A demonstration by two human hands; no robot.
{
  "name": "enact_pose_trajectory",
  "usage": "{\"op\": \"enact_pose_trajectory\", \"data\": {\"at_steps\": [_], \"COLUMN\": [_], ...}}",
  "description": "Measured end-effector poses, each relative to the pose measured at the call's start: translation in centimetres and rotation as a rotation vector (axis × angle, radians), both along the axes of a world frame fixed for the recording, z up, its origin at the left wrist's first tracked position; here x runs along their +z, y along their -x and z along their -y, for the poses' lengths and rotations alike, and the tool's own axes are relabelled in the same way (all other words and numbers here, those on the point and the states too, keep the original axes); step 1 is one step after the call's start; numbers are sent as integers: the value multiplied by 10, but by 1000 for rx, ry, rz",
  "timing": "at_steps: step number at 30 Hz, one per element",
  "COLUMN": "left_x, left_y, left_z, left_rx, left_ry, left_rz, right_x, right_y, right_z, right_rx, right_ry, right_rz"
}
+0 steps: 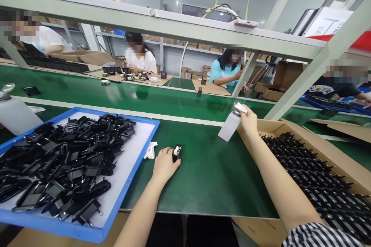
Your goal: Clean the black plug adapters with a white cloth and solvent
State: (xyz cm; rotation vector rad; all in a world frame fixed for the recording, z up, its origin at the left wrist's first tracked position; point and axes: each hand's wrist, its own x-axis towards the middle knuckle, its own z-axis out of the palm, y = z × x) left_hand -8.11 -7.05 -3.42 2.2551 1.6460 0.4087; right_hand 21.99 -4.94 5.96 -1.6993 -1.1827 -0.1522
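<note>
Blue tray (139, 185) heaped with black chargers (69, 158) — left hand (164, 166) pinches one charger (177, 152), right hand (248, 120) presses a cloth (240, 108) onto the white bottle (230, 125).

I see my left hand (164, 165) lying low, fingers curled, apparently pinching. My right hand (248, 121) reaches far forward, arm straight, fingers pressed down, striped sleeve at the shoulder.

Glossy black plastic adapter (177, 152), matt green mat (211, 170)

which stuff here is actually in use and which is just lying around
In use: left hand on black charger; right hand pressing white cloth on dispenser bottle.
Lying about: blue tray of chargers, crumpled cloth, cardboard box.
</note>
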Motion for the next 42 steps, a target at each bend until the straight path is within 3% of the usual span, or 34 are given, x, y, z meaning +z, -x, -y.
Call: {"op": "enact_pose_trajectory", "data": {"at_steps": [28, 33, 38, 40, 42], "left_x": [0, 3, 5, 5, 6], "left_y": [0, 0, 1, 1, 2], "left_z": [0, 2, 2, 1, 0], "left_rx": [3, 11, 53, 80, 71], "left_ry": [1, 14, 30, 42, 106], "left_rz": [-8, 34, 157, 246, 413], "right_x": [-2, 4, 19, 15, 1], "right_y": [1, 5, 32, 53, 78], "right_z": [1, 7, 20, 21, 16], "right_rx": [-25, -29, -53, 37, 227], "right_ry": [21, 55, 43, 46, 95], "right_rz": [107, 148, 299, 260, 110]}}
